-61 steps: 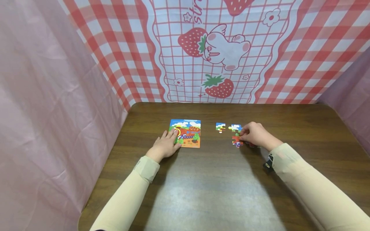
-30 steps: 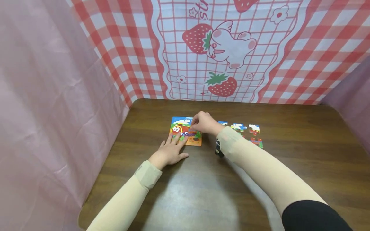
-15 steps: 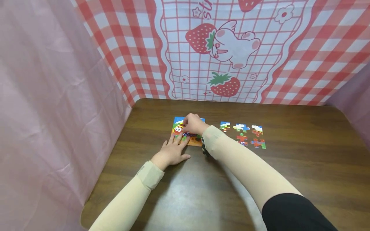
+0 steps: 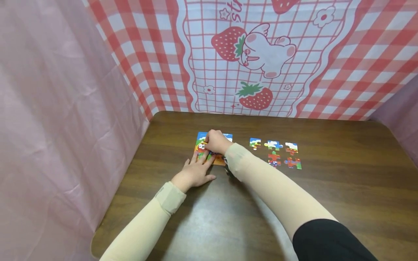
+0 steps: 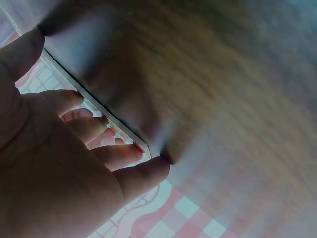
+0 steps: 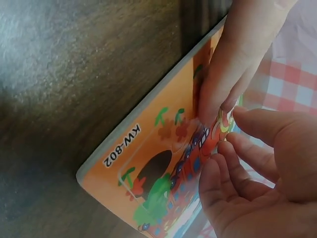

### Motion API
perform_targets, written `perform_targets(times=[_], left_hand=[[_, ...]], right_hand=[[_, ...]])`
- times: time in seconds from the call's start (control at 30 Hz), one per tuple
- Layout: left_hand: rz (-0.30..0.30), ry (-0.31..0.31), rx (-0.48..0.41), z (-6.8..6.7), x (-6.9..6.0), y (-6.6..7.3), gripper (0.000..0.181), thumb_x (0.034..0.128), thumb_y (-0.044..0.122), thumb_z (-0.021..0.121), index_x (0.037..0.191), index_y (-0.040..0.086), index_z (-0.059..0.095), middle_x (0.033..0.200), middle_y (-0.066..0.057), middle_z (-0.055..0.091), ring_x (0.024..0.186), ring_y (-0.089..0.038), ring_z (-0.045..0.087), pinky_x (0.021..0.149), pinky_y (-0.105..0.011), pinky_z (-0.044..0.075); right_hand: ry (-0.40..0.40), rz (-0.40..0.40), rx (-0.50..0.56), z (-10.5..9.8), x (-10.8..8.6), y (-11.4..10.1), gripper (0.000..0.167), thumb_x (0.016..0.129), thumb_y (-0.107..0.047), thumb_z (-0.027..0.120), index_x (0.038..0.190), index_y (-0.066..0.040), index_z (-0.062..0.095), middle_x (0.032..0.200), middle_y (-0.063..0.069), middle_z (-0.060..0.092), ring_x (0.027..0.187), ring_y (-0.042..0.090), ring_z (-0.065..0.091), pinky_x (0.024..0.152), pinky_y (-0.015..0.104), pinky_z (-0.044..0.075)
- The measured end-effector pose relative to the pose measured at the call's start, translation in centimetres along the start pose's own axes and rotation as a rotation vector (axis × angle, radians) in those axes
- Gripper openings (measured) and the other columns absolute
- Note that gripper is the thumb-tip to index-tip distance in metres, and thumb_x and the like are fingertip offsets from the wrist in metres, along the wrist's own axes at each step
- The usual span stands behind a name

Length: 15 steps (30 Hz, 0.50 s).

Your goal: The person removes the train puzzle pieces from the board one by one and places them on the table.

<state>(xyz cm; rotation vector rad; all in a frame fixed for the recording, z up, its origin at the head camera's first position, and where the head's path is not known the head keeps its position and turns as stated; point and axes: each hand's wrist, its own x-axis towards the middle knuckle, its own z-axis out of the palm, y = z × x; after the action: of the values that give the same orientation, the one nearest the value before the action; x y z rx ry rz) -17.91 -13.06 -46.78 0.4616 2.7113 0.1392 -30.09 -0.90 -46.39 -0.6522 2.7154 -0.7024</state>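
A puzzle board (image 4: 218, 161) with a bright cartoon train picture lies left of the table's middle. My left hand (image 4: 192, 174) rests on its near-left edge, fingers straight and spread. Over the picture, my right hand (image 4: 217, 141) curls its fingers downward and hides much of the train. In the right wrist view, thumb and fingertips pinch at a yellow-and-red puzzle piece (image 6: 224, 128) by the train's face, mostly covered. The board's orange border (image 6: 116, 171) shows "KW-802". From the left wrist view, my fingers (image 5: 124, 156) reach over the board's edge.
Several loose puzzle pieces lie right of the board, among them a sky piece (image 4: 255, 142), a cloud piece (image 4: 273, 145) and a red-and-green piece (image 4: 293, 163). A checked strawberry cloth (image 4: 264, 87) hangs behind the brown table (image 4: 343, 156). Pink curtain (image 4: 65, 127) hangs at left.
My right hand has left the loose pieces, moved left to the board and then toward the train's face. My left hand has slid slightly toward the board's near edge.
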Motion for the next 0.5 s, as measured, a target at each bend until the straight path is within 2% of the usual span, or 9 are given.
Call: perform_targets(times=[0.13, 0.3, 0.5], left_hand=[[0.012, 0.008, -0.008, -0.03, -0.04, 0.03, 0.077, 0.1018, 0.058, 0.051, 0.165, 0.029, 0.018, 0.17, -0.003, 0.004, 0.15, -0.046, 0.002, 0.113, -0.066, 0.021], [0.031, 0.019, -0.018, 0.03, 0.0, 0.04, 0.073, 0.1021, 0.056, 0.053, 0.164, 0.033, 0.021, 0.17, -0.005, 0.008, 0.15, -0.048, 0.002, 0.112, -0.068, 0.022], [0.024, 0.017, 0.007, 0.22, 0.11, -0.06, 0.074, 0.1017, 0.059, 0.051, 0.164, 0.034, 0.02, 0.17, -0.001, 0.007, 0.149, -0.049, 0.004, 0.112, -0.067, 0.022]], right_hand=[[-0.002, -0.001, -0.022, -0.07, -0.08, -0.26, 0.015, 0.094, -0.016, 0.073, 0.093, -0.001, 0.073, 0.091, 0.007, 0.071, 0.084, 0.021, 0.066, 0.079, 0.034, 0.054], [0.006, 0.01, -0.04, 0.05, 0.06, -0.34, 0.012, 0.093, -0.014, 0.074, 0.091, -0.002, 0.07, 0.091, 0.007, 0.069, 0.089, 0.022, 0.065, 0.084, 0.036, 0.053], [0.002, 0.014, -0.046, 0.25, 0.4, -0.28, 0.013, 0.094, -0.013, 0.072, 0.089, -0.002, 0.067, 0.09, 0.008, 0.067, 0.087, 0.022, 0.065, 0.082, 0.036, 0.054]])
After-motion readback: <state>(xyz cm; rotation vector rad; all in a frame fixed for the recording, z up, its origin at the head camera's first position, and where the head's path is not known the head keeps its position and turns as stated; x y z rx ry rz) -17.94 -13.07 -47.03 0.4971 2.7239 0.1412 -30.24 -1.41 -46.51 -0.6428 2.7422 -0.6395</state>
